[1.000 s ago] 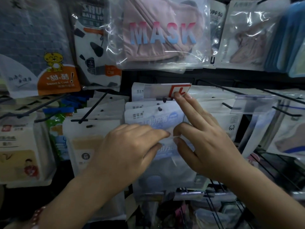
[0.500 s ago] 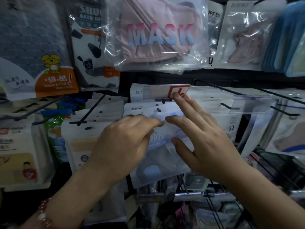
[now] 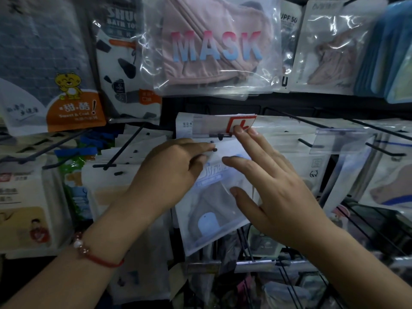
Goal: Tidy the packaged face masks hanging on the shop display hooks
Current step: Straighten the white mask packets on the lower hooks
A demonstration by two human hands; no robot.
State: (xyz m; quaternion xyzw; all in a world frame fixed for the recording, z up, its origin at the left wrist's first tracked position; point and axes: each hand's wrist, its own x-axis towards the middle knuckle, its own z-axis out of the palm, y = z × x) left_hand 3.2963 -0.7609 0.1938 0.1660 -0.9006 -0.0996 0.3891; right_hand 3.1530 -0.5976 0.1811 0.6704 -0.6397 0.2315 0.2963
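**Mask Packet Tilted at the Hook**

We see the left hand [image 3: 171,172] pinching the top edge of a white-and-blue mask packet [image 3: 211,210], tilted below the hook [image 3: 220,136]. The right hand [image 3: 274,192] lies flat on it, fingers straight, one fingertip touching the red-marked price tag [image 3: 242,123].

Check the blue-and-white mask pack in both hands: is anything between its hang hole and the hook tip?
Nothing visible blocks it. The left hand pinches the mask pack near its top edge, just below the hook tip. The right hand lies against the pack, a fingertip up at the price tag.
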